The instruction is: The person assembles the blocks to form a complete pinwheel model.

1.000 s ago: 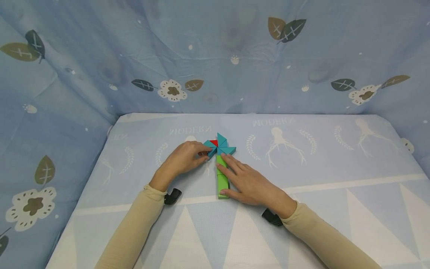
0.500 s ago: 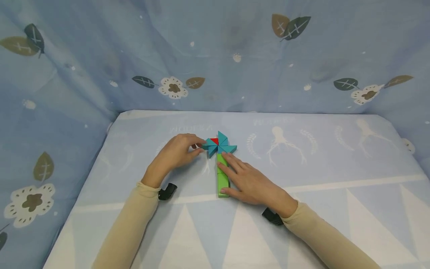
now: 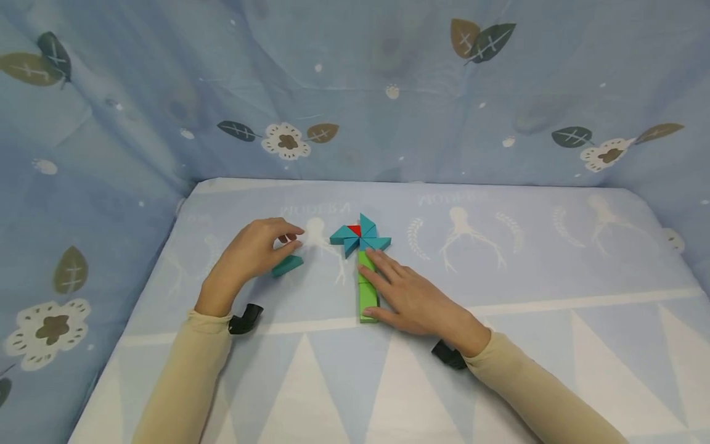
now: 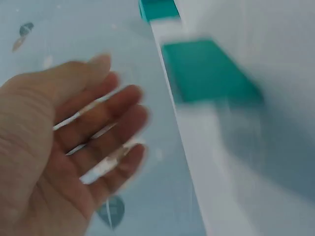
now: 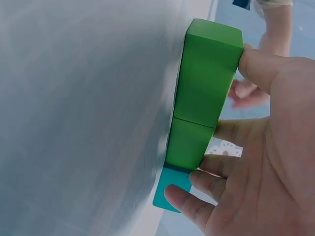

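Teal triangular blocks (image 3: 367, 228) lie in a pinwheel shape on the table, with a red triangle (image 3: 354, 229) among them. Below it, green blocks (image 3: 367, 299) form an upright strip. My right hand (image 3: 416, 299) rests along the strip's right side, its straight fingertips touching the green and, in the right wrist view, reaching the teal block (image 5: 172, 189). To the left, my left hand (image 3: 252, 253) hovers with loosely bent fingers and holds nothing. A separate teal block (image 3: 287, 265) lies just beneath it; the left wrist view shows this block (image 4: 211, 73) blurred, apart from the fingers.
A patterned cloth (image 3: 532, 357) covers the table. Blue printed fabric (image 3: 355, 92) rises behind the table and along its sides. Black wrist devices (image 3: 246, 319) sit at both cuffs.
My left hand has moved left, away from the pinwheel, uncovering its left blade. The separate teal block has come into sight below that hand. My right hand stays in place.
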`<state>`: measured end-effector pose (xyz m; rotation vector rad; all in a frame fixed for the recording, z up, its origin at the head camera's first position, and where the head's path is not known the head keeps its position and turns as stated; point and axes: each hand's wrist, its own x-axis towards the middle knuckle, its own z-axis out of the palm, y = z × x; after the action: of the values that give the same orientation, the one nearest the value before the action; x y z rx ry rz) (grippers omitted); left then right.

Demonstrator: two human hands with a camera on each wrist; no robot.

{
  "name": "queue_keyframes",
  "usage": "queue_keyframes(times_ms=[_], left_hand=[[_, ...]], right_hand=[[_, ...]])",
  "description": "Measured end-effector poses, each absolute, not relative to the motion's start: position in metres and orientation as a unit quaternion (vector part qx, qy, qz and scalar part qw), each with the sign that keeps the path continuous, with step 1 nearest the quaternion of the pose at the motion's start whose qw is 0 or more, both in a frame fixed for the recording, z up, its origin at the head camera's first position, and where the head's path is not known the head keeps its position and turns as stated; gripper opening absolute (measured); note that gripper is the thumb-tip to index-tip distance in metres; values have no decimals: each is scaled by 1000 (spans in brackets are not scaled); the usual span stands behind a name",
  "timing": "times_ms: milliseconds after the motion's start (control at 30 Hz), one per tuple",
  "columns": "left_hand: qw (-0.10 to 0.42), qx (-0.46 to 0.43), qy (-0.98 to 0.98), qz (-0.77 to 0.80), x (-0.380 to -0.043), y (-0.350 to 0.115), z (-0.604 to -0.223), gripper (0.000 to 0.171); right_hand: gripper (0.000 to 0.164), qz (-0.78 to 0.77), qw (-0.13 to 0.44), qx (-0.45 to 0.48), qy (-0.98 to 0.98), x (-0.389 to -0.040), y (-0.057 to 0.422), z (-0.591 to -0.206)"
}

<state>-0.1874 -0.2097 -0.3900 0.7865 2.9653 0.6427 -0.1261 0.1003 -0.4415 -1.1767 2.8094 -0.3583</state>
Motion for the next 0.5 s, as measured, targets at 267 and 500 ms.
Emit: queue_keyframes(times_ms=[267, 500], left_hand=[[137, 213, 940, 228, -185, -244, -387, 44], [157, 221, 933, 236, -188, -236, -391, 22]], right_hand=[[76, -121, 31, -388, 913, -126, 99, -441], [76, -123, 29, -387, 914, -126, 101, -441]])
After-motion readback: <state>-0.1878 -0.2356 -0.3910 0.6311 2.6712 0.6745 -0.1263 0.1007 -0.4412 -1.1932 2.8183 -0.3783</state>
